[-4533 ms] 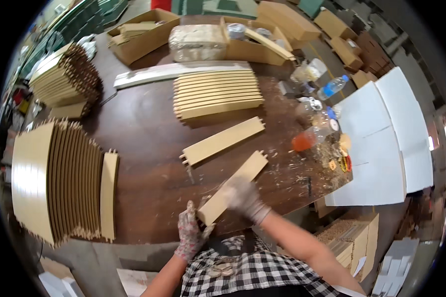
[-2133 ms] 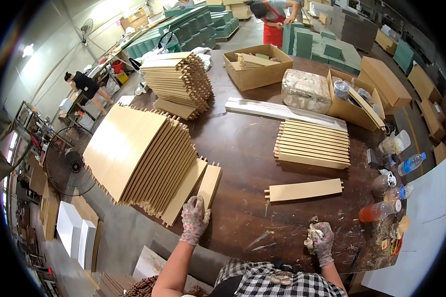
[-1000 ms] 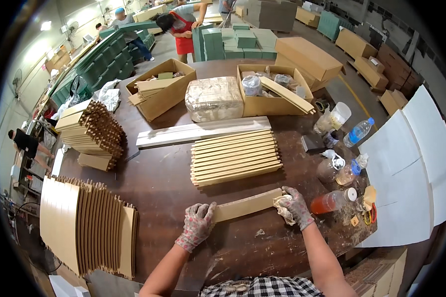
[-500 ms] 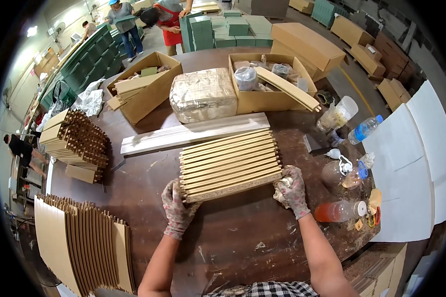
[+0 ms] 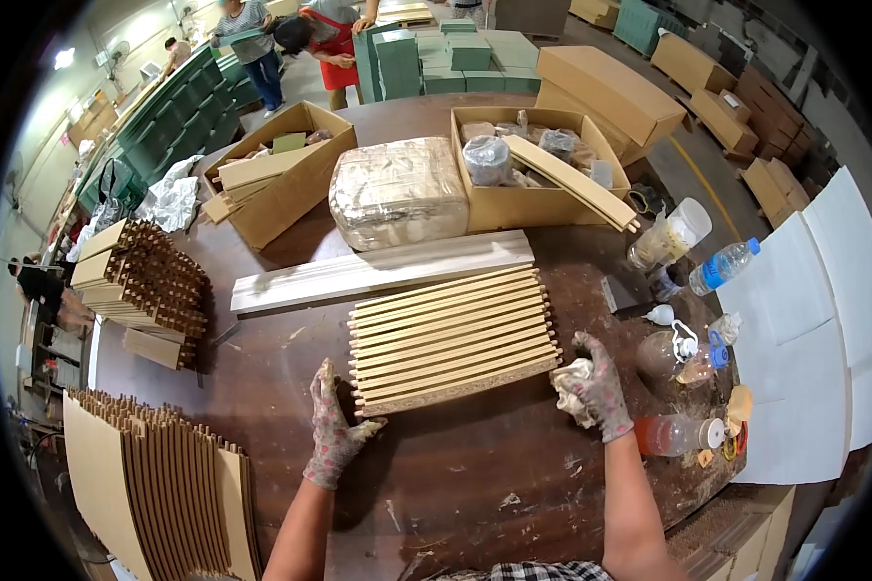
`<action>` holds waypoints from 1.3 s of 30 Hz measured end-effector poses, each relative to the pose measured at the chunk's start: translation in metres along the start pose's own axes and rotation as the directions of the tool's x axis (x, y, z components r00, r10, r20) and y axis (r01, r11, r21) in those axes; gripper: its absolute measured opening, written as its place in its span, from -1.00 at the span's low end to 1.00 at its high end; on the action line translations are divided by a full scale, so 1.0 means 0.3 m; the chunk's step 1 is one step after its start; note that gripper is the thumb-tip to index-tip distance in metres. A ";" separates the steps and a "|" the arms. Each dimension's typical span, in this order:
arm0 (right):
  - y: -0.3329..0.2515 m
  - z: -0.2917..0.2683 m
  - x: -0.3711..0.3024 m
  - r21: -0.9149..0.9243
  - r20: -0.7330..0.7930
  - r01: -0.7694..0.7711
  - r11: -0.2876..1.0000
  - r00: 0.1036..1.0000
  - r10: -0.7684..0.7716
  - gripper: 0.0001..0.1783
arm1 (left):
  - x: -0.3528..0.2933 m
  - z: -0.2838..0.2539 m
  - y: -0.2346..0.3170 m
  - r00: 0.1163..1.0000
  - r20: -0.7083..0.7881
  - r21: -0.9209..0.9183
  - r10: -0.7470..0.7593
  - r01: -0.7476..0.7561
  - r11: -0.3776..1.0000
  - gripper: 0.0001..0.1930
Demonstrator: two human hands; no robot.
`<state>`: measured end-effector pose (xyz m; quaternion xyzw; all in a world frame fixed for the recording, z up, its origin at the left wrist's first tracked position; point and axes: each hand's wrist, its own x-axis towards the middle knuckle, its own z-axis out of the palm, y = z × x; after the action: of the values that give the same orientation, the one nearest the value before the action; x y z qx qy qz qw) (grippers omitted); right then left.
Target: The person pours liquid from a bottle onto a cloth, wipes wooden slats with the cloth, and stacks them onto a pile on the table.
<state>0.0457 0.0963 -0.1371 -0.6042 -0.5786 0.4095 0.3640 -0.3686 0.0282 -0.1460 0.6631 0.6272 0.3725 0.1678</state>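
Note:
Before me on the brown table lies a row of narrow wooden boards [image 5: 451,339] set on edge, with small dowel pegs sticking out at both ends. My left hand [image 5: 333,434], in a patterned work glove, is just off the near left corner of the boards, thumb spread from the fingers and nothing held. At the right end, a little apart from the boards, my gloved right hand [image 5: 606,392] is closed on a crumpled whitish rag [image 5: 576,391]. Behind the boards lies a long white strip [image 5: 383,271].
Stacked pegged boards [image 5: 150,484] stand at left, with another pile [image 5: 140,290] beyond. At the back are an open carton [image 5: 291,198], a wrapped bundle [image 5: 397,194] and a second carton [image 5: 543,208]. Bottles [image 5: 678,436] line the right side. Two people work beyond the table.
Both hands have come away from the ends of the boards and moved outward; the left has opened. The rag stays in my right hand. The view has shifted slightly.

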 end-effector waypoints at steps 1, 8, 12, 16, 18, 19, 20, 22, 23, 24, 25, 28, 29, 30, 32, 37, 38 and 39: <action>-0.010 0.023 -0.010 0.047 0.001 0.033 0.998 0.999 -0.033 -0.05 | -0.018 -0.003 0.003 0.996 0.007 -0.075 -0.087 0.088 0.993 0.31; -0.112 0.027 0.046 -0.176 0.188 0.146 0.974 0.976 -0.112 0.19 | 0.051 -0.029 0.011 0.989 0.135 -0.049 0.066 -0.060 0.997 0.36; -0.084 0.017 0.048 -0.123 0.224 0.137 0.983 0.969 -0.107 0.17 | 0.037 -0.005 0.009 0.990 0.140 -0.325 -0.003 0.049 0.944 0.28; -0.092 0.075 0.066 -0.119 0.216 0.180 0.976 0.964 -0.151 0.16 | 0.050 0.043 0.085 0.999 0.016 -0.015 0.047 -0.046 0.999 0.09; -0.089 0.076 0.066 -0.097 0.198 0.199 0.975 0.964 -0.177 0.18 | 0.051 0.048 0.100 1.000 -0.031 0.000 0.004 -0.004 1.000 0.01; -0.088 0.071 0.067 -0.098 0.195 0.205 0.974 0.963 -0.183 0.18 | 0.049 0.047 0.099 0.999 -0.036 0.000 0.008 -0.008 1.000 0.01; -0.077 0.064 0.067 -0.127 0.213 0.248 0.960 0.953 -0.218 0.19 | 0.037 0.045 0.094 1.000 -0.022 -0.039 -0.008 0.007 0.999 0.02; -0.079 0.055 0.060 -0.243 0.239 0.269 0.932 0.948 -0.212 0.20 | 0.007 0.036 0.082 1.000 -0.008 -0.030 -0.011 0.011 0.999 0.05; -0.088 0.050 0.051 -0.242 0.238 0.276 0.930 0.946 -0.219 0.20 | -0.013 0.031 0.077 0.999 0.011 -0.030 -0.034 0.035 0.999 0.06; -0.096 0.045 0.036 -0.250 0.265 0.253 0.935 0.946 -0.186 0.17 | -0.036 0.034 0.071 1.000 -0.014 -0.008 -0.007 0.007 1.000 0.05; -0.106 0.039 0.025 -0.260 0.292 0.231 0.938 0.944 -0.152 0.15 | -0.042 0.029 0.082 0.999 -0.040 0.013 0.021 -0.021 1.000 0.04; -0.120 0.030 -0.058 -0.206 0.279 0.181 0.962 0.953 -0.119 0.08 | -0.101 -0.011 0.106 0.994 0.028 -0.056 -0.104 0.105 0.993 0.02; -0.142 0.022 -0.096 -0.207 0.281 0.132 0.969 0.957 -0.070 0.06 | -0.132 -0.033 0.110 0.981 0.077 -0.067 -0.176 0.181 0.981 0.02; -0.151 -0.003 -0.135 -0.228 0.313 0.162 0.960 0.946 -0.085 0.04 | -0.174 -0.056 0.101 0.975 0.112 -0.143 -0.191 0.206 0.968 0.03; -0.224 -0.065 -0.218 -0.176 0.407 0.054 0.983 0.913 0.023 -0.13 | -0.238 -0.164 0.162 0.913 0.294 -0.172 -0.283 0.342 0.924 -0.02; -0.215 -0.152 -0.340 -0.142 0.628 -0.357 0.923 0.689 0.363 -0.31 | -0.334 -0.250 0.273 0.600 0.633 0.008 -0.489 0.626 0.779 -0.17; -0.196 -0.145 -0.350 -0.153 0.606 -0.409 0.900 0.680 0.412 -0.32 | -0.334 -0.239 0.302 0.559 0.632 0.097 -0.536 0.630 0.771 -0.25; -0.180 -0.135 -0.356 -0.159 0.590 -0.457 0.875 0.667 0.455 -0.33 | -0.335 -0.238 0.331 0.551 0.634 0.101 -0.543 0.637 0.764 -0.25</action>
<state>0.0617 -0.0054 -0.0636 -0.5633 -0.4944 0.6605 0.0440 -0.3423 -0.1010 -0.0584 0.4840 0.6911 0.0934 0.5286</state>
